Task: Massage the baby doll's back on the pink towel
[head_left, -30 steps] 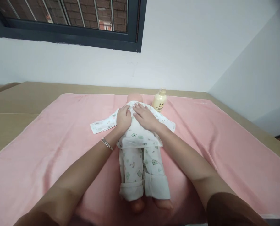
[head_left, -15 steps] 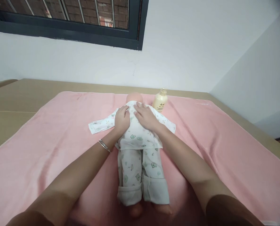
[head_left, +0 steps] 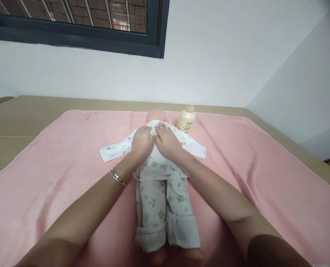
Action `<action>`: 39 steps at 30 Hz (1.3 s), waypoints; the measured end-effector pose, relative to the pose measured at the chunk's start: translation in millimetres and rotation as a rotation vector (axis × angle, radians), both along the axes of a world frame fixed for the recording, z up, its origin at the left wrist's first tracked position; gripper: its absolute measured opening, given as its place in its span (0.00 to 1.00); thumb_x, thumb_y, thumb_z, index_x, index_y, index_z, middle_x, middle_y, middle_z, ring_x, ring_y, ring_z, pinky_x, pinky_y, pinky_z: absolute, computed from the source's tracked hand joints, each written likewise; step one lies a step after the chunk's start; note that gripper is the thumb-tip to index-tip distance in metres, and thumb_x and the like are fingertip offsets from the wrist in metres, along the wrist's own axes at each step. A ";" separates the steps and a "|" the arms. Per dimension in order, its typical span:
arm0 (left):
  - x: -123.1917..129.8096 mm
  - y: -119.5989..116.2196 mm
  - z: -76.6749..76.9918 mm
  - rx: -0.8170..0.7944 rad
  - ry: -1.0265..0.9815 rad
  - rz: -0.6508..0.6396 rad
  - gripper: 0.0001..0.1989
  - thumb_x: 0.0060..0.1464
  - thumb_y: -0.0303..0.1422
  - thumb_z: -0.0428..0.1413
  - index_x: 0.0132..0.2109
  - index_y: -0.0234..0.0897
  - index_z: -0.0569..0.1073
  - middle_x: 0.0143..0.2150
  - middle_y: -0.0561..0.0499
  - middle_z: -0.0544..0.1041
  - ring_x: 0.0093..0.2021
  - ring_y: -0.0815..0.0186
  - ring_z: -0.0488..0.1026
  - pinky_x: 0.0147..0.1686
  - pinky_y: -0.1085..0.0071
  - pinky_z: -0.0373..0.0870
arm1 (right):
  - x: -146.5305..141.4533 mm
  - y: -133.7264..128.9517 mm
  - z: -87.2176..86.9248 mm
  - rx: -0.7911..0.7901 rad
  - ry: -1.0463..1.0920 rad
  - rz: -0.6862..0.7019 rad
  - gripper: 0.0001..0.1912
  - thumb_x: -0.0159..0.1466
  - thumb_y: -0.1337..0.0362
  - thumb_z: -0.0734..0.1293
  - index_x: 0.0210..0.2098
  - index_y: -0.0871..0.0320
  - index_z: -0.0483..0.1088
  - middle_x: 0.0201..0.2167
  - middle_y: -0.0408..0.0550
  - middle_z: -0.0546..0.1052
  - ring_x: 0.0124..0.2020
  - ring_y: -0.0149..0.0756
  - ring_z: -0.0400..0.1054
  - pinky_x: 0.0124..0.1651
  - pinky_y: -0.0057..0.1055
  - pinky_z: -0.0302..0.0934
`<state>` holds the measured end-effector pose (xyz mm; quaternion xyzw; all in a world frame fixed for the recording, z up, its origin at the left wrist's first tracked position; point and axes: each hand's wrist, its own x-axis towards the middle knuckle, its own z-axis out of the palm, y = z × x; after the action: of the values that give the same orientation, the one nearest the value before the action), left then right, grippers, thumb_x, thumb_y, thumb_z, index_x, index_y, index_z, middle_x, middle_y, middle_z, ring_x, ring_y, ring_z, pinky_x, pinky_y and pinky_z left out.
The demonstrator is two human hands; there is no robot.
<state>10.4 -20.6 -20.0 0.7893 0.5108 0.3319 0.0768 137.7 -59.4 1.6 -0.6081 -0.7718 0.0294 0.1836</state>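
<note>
A baby doll [head_left: 157,115] lies stretched out on a pink blanket, its bald head away from me. It wears a white printed shirt [head_left: 159,167] with its sleeves spread sideways, and matching trousers [head_left: 153,202] with rolled cuffs. My left hand [head_left: 142,142], below a silver bracelet [head_left: 118,177], rests on the upper shirt with bent fingers closed at the cloth near the middle. Beside it my right hand [head_left: 167,141] is curled on the same cloth, its thumb close to the left one. The fingertips are partly hidden.
A cream-coloured bottle [head_left: 186,119] stands beyond the doll's right-hand sleeve. The pink blanket [head_left: 78,167] has creases and covers most of a wooden tabletop [head_left: 12,118]. Behind are a white wall [head_left: 209,55] and a dark-framed window [head_left: 98,37].
Both hands have gone from lying flatter on the shirt to curled fingers, and their thumbs have come closer together. The camera view has shifted slightly.
</note>
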 end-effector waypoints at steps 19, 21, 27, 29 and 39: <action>10.1 -11.5 12.7 -0.032 0.213 0.025 0.20 0.61 0.25 0.42 0.51 0.25 0.76 0.57 0.34 0.76 0.63 0.52 0.69 0.68 0.55 0.63 | 23.2 15.1 5.3 -0.112 0.101 -0.193 0.35 0.74 0.52 0.50 0.68 0.76 0.55 0.71 0.69 0.58 0.73 0.53 0.52 0.72 0.45 0.49; 9.4 -11.8 13.6 -0.063 0.209 0.019 0.21 0.62 0.25 0.41 0.52 0.24 0.75 0.59 0.34 0.75 0.65 0.53 0.68 0.69 0.57 0.61 | 26.0 18.1 3.9 -0.115 0.078 -0.185 0.35 0.74 0.52 0.51 0.68 0.76 0.56 0.71 0.69 0.57 0.74 0.54 0.49 0.73 0.45 0.45; 5.3 5.0 7.1 -0.176 0.095 -0.008 0.24 0.67 0.33 0.38 0.59 0.25 0.70 0.66 0.34 0.68 0.70 0.52 0.60 0.71 0.53 0.54 | 15.9 0.4 14.0 -0.114 -0.005 -0.178 0.27 0.73 0.56 0.50 0.54 0.70 0.70 0.57 0.68 0.73 0.62 0.54 0.65 0.63 0.44 0.58; 6.4 5.9 5.3 -0.193 0.063 -0.002 0.25 0.67 0.35 0.41 0.64 0.26 0.65 0.69 0.35 0.65 0.72 0.51 0.57 0.72 0.50 0.50 | 17.4 0.4 16.3 -0.139 0.014 -0.187 0.26 0.73 0.55 0.51 0.51 0.68 0.71 0.56 0.67 0.74 0.59 0.55 0.67 0.59 0.44 0.61; 5.6 -16.1 34.2 -0.280 -0.017 -0.090 0.18 0.62 0.32 0.45 0.47 0.35 0.79 0.57 0.43 0.78 0.62 0.57 0.71 0.63 0.62 0.66 | 25.8 14.7 6.0 -0.048 -0.018 -0.094 0.23 0.74 0.60 0.51 0.54 0.70 0.68 0.57 0.66 0.73 0.59 0.54 0.65 0.62 0.43 0.56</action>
<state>16.1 -36.6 14.3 0.7902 0.5154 0.2606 0.2053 163.5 -44.6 7.5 -0.6482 -0.7430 0.0336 0.1633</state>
